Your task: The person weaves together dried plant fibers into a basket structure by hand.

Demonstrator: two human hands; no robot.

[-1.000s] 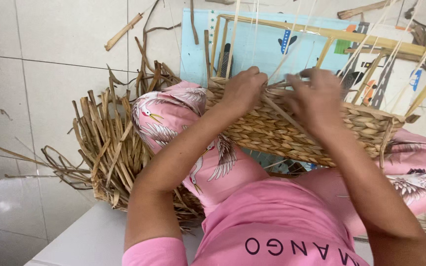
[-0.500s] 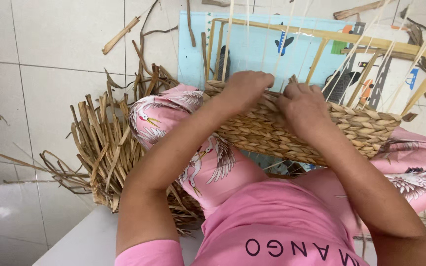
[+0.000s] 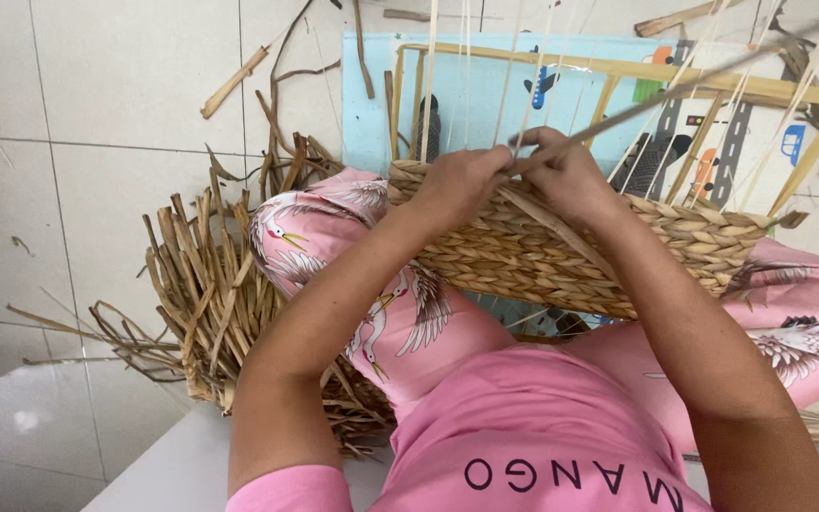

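Observation:
A half-woven straw basket (image 3: 533,251) rests across my knees, with thin pale uprights rising from its rim inside a wooden frame (image 3: 713,81). My left hand (image 3: 462,180) pinches the rim near the left side. My right hand (image 3: 566,175) sits right beside it, fingers closed on a long dried straw strand (image 3: 675,90) that runs up to the right. Both hands nearly touch at the top edge of the weave.
A bundle of dried straw strips (image 3: 215,294) lies on the tiled floor at my left knee. A pale blue play mat (image 3: 485,85) with vehicle pictures lies under the frame. Loose sticks (image 3: 234,81) are scattered on the tiles at the top.
My hands have drawn closer together at the basket rim. My right hand now holds a strand stretched out to the upper right.

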